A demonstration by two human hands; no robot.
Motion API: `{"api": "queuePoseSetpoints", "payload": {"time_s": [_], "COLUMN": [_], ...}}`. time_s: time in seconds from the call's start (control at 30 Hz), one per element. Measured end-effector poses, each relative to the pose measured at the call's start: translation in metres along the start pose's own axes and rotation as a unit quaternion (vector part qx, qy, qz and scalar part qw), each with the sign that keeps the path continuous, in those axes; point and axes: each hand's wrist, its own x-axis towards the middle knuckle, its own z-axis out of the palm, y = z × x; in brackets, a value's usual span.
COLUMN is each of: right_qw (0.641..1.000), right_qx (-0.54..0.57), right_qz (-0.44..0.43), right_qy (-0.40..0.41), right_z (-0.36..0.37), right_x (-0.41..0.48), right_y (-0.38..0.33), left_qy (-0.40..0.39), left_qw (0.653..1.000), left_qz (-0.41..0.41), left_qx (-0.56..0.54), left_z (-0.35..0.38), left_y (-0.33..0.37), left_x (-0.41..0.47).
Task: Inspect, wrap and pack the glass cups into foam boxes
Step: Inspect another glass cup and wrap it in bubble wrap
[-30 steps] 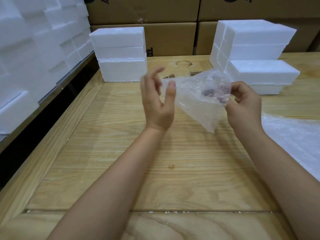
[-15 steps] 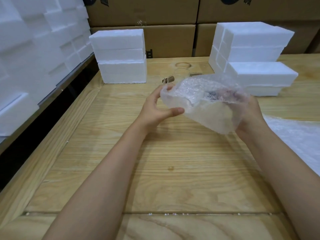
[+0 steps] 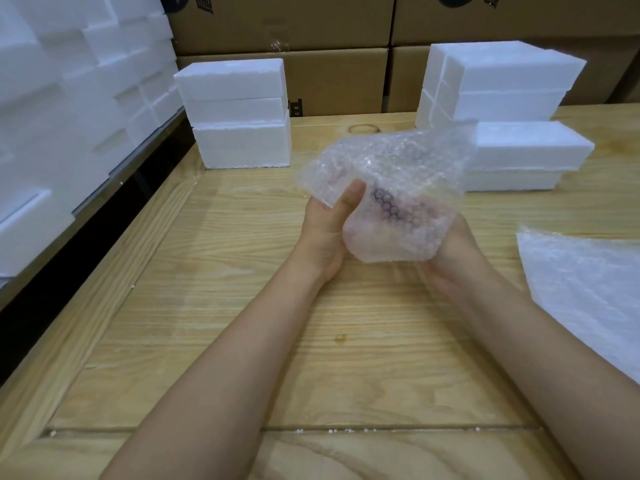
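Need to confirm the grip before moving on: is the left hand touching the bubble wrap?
Touching. The head view shows the left hand with its thumb pressed flat on the front of the bubble wrap, with no gap between them.

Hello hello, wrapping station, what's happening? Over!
Left grip and right grip both hold the bubble-wrap bundle above the table. Contents unclear. Nothing between bundle and foam boxes.

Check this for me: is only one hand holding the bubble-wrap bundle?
No, the left hand and the right hand both grip the bubble-wrap bundle, one on each side.
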Motion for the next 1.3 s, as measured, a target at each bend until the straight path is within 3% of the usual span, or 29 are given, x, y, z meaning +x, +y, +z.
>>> {"api": "queuePoseSetpoints", "payload": {"time_s": [0.13, 0.23, 0.37, 0.5, 0.57, 0.7, 0.77, 0.83, 0.93, 1.1, 1.2, 1.3], "right_qw": [0.98, 0.937, 0.96, 0.968, 0.98, 0.997, 0.995, 0.994, 0.994, 0.965, 0.963, 0.978], "right_qx": [-0.171, -0.285, -0.105, 0.085, 0.088, 0.039, -0.001, -0.032, -0.009, -0.115, -0.115, -0.105], "right_qz": [-0.095, -0.197, -0.186, -0.18, -0.141, -0.029, -0.009, -0.05, -0.107, -0.207, -0.223, -0.18], "right_qy": [-0.038, 0.049, 0.18, 0.153, 0.109, -0.061, -0.095, -0.088, 0.008, 0.109, 0.095, 0.004], "right_z": [0.001, -0.014, -0.028, -0.042, -0.042, -0.016, -0.005, 0.001, -0.005, -0.023, -0.024, -0.018], "right_x": [-0.005, -0.002, 0.008, 0.01, 0.01, 0.0, -0.006, -0.007, 0.0, 0.004, 0.003, 0.004], "right_y": [0.002, -0.002, -0.026, -0.04, -0.036, -0.013, 0.001, 0.011, 0.004, -0.015, -0.023, -0.019], "left_qy": [0.005, 0.005, 0.047, 0.095, 0.112, 0.114, 0.114, 0.099, 0.094, 0.103, 0.1, 0.088], "left_qw": [0.998, 0.996, 0.992, 0.985, 0.979, 0.972, 0.972, 0.975, 0.981, 0.987, 0.987, 0.988], "left_qz": [-0.004, -0.018, -0.068, -0.075, -0.073, -0.079, -0.081, -0.084, -0.099, -0.114, -0.112, -0.109], "left_qx": [-0.057, -0.09, -0.094, -0.126, -0.152, -0.19, -0.19, -0.182, -0.14, -0.046, -0.05, -0.066], "left_z": [0.002, -0.002, -0.006, -0.008, -0.009, -0.011, -0.011, -0.01, -0.009, -0.007, -0.007, -0.006], "left_y": [0.001, 0.0, -0.001, -0.001, -0.001, 0.002, 0.002, 0.001, -0.002, -0.008, -0.009, -0.007], "left_x": [0.0, 0.003, 0.004, 0.005, 0.007, 0.009, 0.008, 0.007, 0.006, 0.005, 0.006, 0.005]}}
